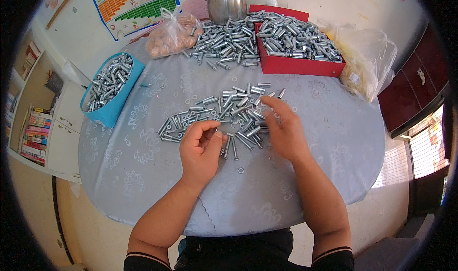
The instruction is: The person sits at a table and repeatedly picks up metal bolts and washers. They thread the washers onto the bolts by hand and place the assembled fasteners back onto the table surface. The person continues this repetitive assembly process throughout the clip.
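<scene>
Head view, surface: a round table (143, 175) under a pale blue patterned cloth, seen from above.
Loose bolts: a spread of silver bolts (224, 111) lies at the middle of the table, just beyond both hands.
Left hand: the left hand (200, 149) rests near the table's near edge, fingers curled together around a small metal piece; too small to tell which part it is.
Right hand: the right hand (284, 130) lies flat, fingers apart, fingertips touching the right side of the spread, clamped on nothing.
Doing it well: judging by this, picking one bolt at a time from the pile's edge avoids scattering the rest.
Blue tray: a blue tray (110, 87) of bolts sits at the left edge.
Red box: a red box (298, 63) heaped with bolts sits at the far edge.
Bags: a clear bag (171, 35) lies far left, another bag (367, 66) far right.
Stray washer: a small washer (241, 170) lies alone between the wrists.
</scene>
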A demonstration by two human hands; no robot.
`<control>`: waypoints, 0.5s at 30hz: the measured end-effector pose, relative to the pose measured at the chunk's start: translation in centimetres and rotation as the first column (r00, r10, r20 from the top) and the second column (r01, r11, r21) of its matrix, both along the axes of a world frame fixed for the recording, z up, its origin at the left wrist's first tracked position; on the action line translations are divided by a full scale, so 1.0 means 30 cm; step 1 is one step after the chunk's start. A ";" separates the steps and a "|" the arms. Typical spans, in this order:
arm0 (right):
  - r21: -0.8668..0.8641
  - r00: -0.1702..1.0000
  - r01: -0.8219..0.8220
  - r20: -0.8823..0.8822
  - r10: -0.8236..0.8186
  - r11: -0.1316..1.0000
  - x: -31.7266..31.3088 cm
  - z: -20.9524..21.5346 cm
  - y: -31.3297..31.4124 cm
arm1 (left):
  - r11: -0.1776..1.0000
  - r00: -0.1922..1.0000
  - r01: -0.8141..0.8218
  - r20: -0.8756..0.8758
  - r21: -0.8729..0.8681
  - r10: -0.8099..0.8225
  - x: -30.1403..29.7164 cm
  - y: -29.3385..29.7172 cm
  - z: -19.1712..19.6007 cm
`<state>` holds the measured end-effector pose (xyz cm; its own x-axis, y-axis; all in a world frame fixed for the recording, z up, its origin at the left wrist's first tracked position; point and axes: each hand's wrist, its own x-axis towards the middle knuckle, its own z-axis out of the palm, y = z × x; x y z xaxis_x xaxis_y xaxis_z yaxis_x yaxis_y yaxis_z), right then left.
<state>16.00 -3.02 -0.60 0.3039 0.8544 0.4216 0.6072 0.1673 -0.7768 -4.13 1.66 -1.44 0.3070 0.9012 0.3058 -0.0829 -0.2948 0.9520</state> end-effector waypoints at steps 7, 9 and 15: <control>-0.091 0.994 -0.051 0.096 0.060 0.994 0.071 0.030 -0.027 | 0.996 0.996 0.029 0.091 -0.086 -0.021 -0.004 -0.002 0.006; -0.126 0.968 -0.145 0.186 0.167 0.981 0.051 0.043 -0.032 | 0.996 0.995 0.018 0.103 -0.084 -0.009 -0.007 -0.003 0.004; -0.229 0.873 -0.239 0.376 0.312 0.944 0.000 0.049 -0.051 | 0.991 0.988 0.027 0.154 -0.131 -0.006 -0.015 0.005 0.015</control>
